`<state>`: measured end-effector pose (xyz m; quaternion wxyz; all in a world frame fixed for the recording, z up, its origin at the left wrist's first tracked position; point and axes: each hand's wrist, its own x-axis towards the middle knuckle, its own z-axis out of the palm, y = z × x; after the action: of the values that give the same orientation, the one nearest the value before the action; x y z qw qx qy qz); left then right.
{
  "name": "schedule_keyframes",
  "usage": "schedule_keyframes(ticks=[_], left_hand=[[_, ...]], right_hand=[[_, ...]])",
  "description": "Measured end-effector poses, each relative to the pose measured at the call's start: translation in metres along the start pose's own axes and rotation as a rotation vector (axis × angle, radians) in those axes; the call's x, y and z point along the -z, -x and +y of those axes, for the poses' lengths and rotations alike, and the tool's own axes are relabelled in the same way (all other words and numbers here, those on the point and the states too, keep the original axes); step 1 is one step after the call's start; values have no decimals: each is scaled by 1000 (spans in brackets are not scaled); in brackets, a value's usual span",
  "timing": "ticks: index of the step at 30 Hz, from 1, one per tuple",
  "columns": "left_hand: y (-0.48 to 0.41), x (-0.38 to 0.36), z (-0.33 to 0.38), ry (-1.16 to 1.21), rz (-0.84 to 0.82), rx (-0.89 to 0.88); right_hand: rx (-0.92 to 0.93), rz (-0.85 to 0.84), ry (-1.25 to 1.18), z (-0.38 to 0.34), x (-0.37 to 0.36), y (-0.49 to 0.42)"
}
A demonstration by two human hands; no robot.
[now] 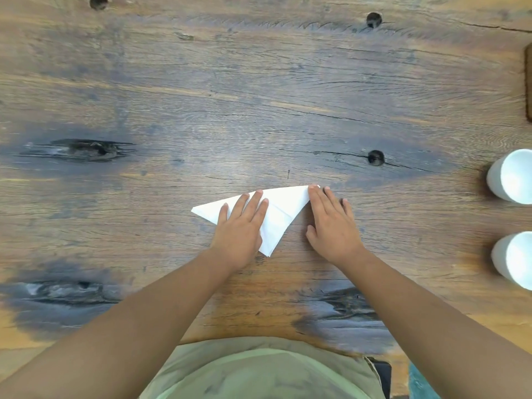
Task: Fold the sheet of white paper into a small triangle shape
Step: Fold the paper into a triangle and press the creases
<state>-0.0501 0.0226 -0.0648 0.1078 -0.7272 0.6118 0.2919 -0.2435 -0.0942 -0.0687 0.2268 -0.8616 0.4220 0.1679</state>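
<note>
The white paper (283,210) lies on the wooden table (259,96) near the front middle, folded into a flat triangle with points at the left, the upper right and the bottom. My left hand (240,226) rests palm down on the paper's left half, fingers spread and flat. My right hand (331,223) lies flat on the table just right of the paper, its index fingertip touching the upper right point. A crease line shows across the paper between the hands.
Two white cups (511,175) (515,259) stand at the table's right edge. A dark brown object (528,82) shows at the far right. Dark knots and cracks mark the wood. My green shirt (259,370) fills the bottom middle.
</note>
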Motion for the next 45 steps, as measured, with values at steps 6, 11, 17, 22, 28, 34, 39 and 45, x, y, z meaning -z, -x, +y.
schedule_keyframes(ticks=[6, 11, 17, 22, 28, 34, 39, 45], left_hand=[[1, 0, 0, 16, -9, 2], [2, 2, -2, 38, -7, -6], [0, -3, -5, 90, -7, -31], [0, -9, -11, 119, 15, -95], [10, -14, -15, 142, 54, -66], [11, -14, -22, 171, 65, -24], [9, -14, -26, 218, 62, -33], [9, -15, -25, 187, 81, -37]], right_hand=[[-24, -2, 7, 4, 3, 2], [-18, 51, 27, -13, 7, -2], [155, -11, 0, -51, -5, -5], [177, -40, -55, -65, -13, -4], [186, -46, 23, -66, -10, -6], [265, -28, -18, -81, -3, -19], [301, -40, -25, -95, -5, -26], [298, -27, -29, -98, -7, -26]])
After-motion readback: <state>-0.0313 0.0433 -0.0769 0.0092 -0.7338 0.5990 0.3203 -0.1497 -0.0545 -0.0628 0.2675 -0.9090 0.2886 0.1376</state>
